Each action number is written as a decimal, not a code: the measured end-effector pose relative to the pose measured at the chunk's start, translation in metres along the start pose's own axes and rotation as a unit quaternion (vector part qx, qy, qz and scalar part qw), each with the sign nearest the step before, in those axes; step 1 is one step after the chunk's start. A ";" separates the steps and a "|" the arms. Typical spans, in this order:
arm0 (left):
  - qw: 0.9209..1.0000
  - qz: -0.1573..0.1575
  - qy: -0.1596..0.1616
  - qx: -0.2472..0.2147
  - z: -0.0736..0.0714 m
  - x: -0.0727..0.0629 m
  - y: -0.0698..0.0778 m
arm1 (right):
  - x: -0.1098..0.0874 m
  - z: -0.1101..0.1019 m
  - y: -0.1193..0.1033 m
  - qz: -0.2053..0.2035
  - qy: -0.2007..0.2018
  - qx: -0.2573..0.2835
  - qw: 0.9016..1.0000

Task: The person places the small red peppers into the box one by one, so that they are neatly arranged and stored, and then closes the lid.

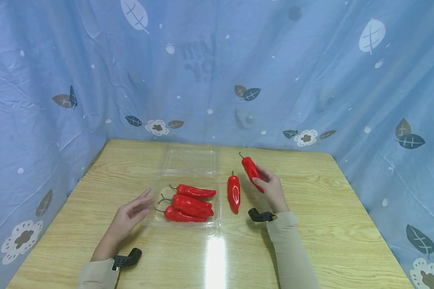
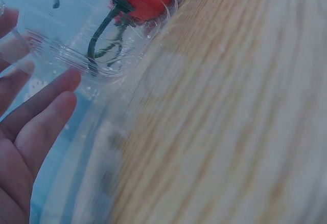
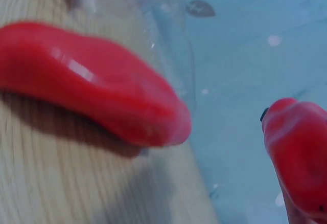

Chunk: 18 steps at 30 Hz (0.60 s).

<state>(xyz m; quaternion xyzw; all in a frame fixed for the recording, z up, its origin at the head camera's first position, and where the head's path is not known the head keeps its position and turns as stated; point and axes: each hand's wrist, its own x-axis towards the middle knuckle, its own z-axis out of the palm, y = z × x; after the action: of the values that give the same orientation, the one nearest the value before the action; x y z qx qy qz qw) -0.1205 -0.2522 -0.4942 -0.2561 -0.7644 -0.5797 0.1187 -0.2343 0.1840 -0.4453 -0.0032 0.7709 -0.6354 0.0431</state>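
Observation:
In the head view my right hand (image 1: 273, 190) grips a red chili pepper (image 1: 250, 167), its stem pointing away from me. The same held pepper (image 3: 301, 157) shows at the right of the right wrist view. Left of that hand another red pepper (image 1: 234, 194) lies on the table. A clear plastic clamshell box (image 1: 221, 200) with its lid folded back contains several red peppers (image 1: 191, 205). Beside the box's left wall is my left hand (image 1: 128, 216), fingers loosely extended and holding nothing; whether the fingertips touch the plastic I cannot tell.
The box's transparent lid (image 1: 190, 159) lies behind its base. Everything rests on a wood-grain table (image 1: 311, 192). A blue patterned curtain (image 1: 217, 72) hangs along the table's back and sides. Each wrist carries a black camera mount (image 1: 127, 260).

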 end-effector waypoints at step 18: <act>1.000 0.005 0.006 -0.016 0.002 0.000 0.000 | -0.015 0.025 -0.023 -0.045 -0.086 0.035 0.995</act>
<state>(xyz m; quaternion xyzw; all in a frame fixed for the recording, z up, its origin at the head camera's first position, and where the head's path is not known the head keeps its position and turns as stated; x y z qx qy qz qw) -0.1205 -0.2504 -0.4942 -0.2577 -0.7532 -0.5927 0.1222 -0.2188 0.1564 -0.4267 -0.0914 0.7408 -0.6606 0.0806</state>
